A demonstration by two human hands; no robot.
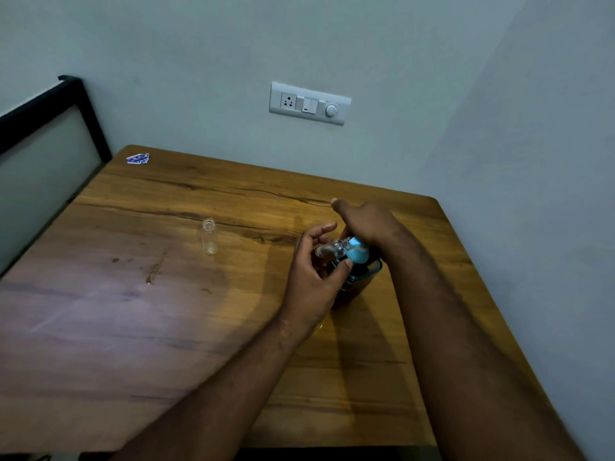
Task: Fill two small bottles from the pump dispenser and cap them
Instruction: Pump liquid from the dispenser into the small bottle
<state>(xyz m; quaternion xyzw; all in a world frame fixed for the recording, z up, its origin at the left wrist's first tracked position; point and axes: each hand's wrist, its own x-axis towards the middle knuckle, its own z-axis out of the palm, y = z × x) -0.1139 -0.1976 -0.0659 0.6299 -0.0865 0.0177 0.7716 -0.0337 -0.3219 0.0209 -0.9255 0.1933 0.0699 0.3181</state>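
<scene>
A pump dispenser (357, 257) with a light blue head and dark body stands on the wooden table (166, 311), right of centre. My right hand (366, 221) lies flat on top of the pump head. My left hand (316, 271) holds a small clear bottle (329, 250) tilted at the nozzle; it has brownish liquid inside. A second small clear bottle (209, 236), uncapped and empty, stands upright to the left, apart from both hands. No caps are visible.
A small blue and white packet (138, 158) lies at the table's far left corner. A switch and socket panel (309, 103) is on the wall behind. A dark-framed panel (50, 128) borders the table on the left.
</scene>
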